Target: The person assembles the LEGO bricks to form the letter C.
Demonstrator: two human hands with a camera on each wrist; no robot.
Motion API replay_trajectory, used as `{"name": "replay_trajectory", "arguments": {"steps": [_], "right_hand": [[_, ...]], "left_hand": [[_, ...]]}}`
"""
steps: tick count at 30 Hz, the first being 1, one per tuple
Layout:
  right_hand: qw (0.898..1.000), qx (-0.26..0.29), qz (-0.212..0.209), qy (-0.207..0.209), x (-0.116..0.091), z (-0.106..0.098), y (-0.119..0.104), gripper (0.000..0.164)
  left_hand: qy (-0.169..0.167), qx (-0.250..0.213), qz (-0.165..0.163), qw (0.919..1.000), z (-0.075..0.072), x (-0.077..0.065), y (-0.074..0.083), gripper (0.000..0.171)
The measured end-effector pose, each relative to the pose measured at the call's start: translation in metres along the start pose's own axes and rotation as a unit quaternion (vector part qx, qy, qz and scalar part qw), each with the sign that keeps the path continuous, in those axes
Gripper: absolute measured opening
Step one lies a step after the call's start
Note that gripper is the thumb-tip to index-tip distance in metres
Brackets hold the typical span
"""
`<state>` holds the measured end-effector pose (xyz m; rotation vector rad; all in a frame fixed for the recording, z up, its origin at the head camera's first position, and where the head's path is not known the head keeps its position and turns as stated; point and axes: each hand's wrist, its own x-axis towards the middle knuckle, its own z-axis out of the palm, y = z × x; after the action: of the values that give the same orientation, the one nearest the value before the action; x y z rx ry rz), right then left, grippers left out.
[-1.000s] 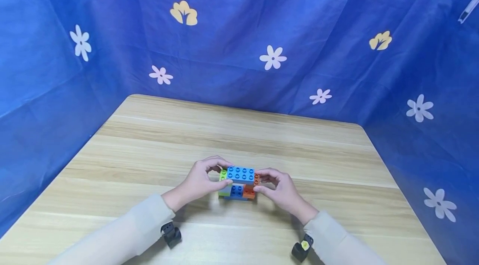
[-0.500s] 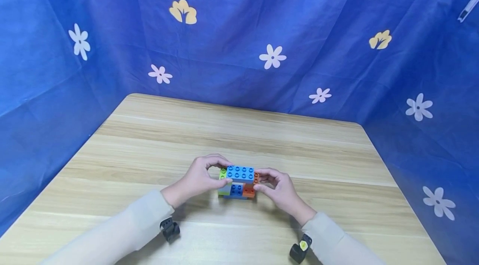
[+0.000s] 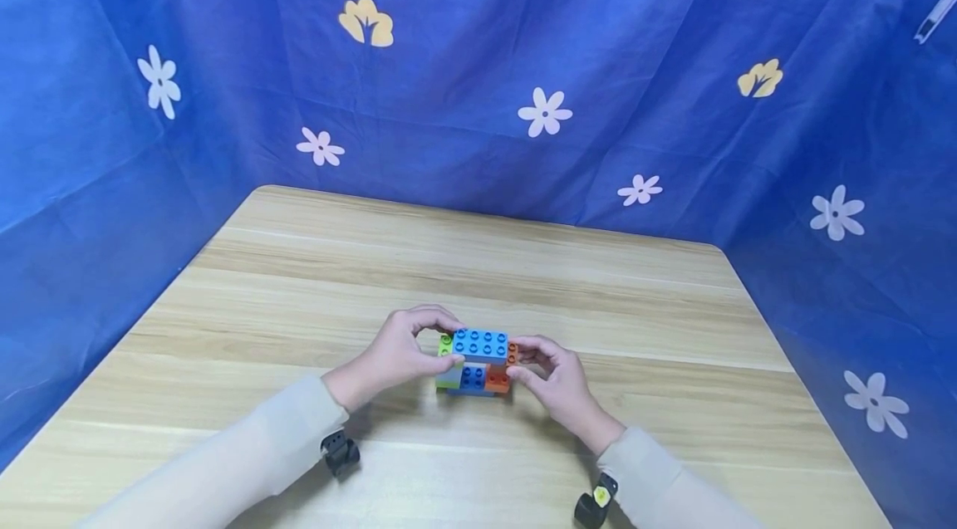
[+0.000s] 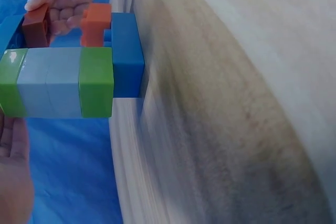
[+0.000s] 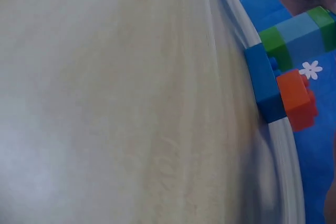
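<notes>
A toy building-block structure stands on the table between both hands. Its base is a blue block (image 4: 127, 56). At the left end rises a column of green and light blue blocks (image 4: 63, 82). An orange block (image 3: 497, 380) sits at the base's right end. Across the top lies a blue eight-stud block (image 3: 481, 345). My left hand (image 3: 399, 353) pinches its left end, thumb in front and fingers behind. With thumb and fingers my right hand (image 3: 555, 375) holds a red-orange block (image 4: 37, 26) at the top right. A gap separates that block from the orange one below.
The wooden table (image 3: 478, 263) spreads around the structure. Blue cloth with printed flowers (image 3: 545, 56) encloses its back and both sides. A black wrist camera (image 3: 340, 453) hangs at the left cuff, another wrist camera (image 3: 596, 500) at the right.
Both hands keep their hold on the blocks, and the structure stays in place. The right wrist has shifted slightly left and down.
</notes>
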<state>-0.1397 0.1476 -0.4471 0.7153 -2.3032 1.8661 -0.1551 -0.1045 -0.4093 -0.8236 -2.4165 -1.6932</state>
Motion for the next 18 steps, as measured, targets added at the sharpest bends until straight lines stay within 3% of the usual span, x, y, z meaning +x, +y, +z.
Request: {"name": "replay_trajectory", "arguments": {"steps": [8, 13, 18], "right_hand": [[1.0, 0.025, -0.004, -0.012, -0.0009, -0.0005, 0.0014, 0.036], [0.999, 0.036, 0.004, 0.005, -0.0031, 0.0033, 0.0025, 0.037], [0.999, 0.037, -0.018, 0.019, -0.0048, 0.007, -0.005, 0.036]], "left_hand": [[-0.001, 0.006, 0.001, 1.0, 0.0016, 0.001, -0.0013, 0.038], [-0.004, -0.014, 0.009, 0.9999, 0.0, 0.0004, -0.0039, 0.037], [-0.003, -0.02, 0.02, 0.9996, -0.0001, 0.0008, -0.0044, 0.036]]}}
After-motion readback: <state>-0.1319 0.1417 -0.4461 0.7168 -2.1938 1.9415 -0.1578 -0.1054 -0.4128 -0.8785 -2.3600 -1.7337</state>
